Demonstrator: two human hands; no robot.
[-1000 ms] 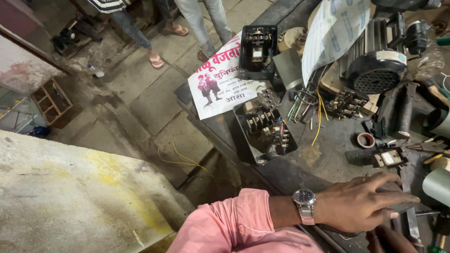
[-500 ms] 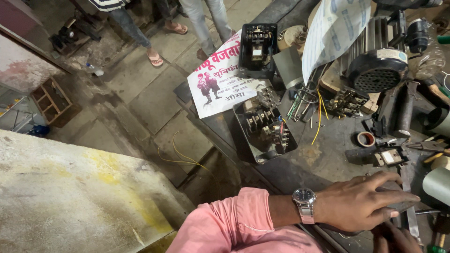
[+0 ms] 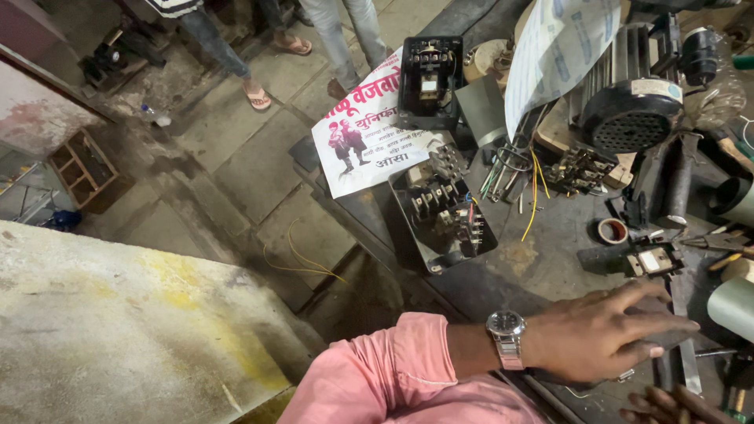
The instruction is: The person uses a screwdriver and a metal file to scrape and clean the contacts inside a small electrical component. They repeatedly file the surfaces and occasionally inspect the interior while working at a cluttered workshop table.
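My left hand (image 3: 597, 334), in a pink sleeve with a metal wristwatch (image 3: 506, 336), lies palm down with fingers spread on a dark flat part at the near edge of the grimy workbench (image 3: 542, 259). The part is mostly hidden beneath the hand. Beside the fingertips a flat metal strip (image 3: 685, 369) lies on the bench. Only the fingertips of my right hand (image 3: 667, 404) show at the bottom edge, close under the left hand; what they touch is out of view. A small switch part (image 3: 652, 259) sits just beyond the left hand.
An open black box of contactors and wires (image 3: 444, 212) lies mid-bench, and a second black box (image 3: 428, 78) rests on a printed poster (image 3: 357, 149). A motor (image 3: 628, 110), tape roll (image 3: 613, 230) and pliers (image 3: 719, 242) crowd the right. People's legs (image 3: 251, 90) stand on the floor beyond.
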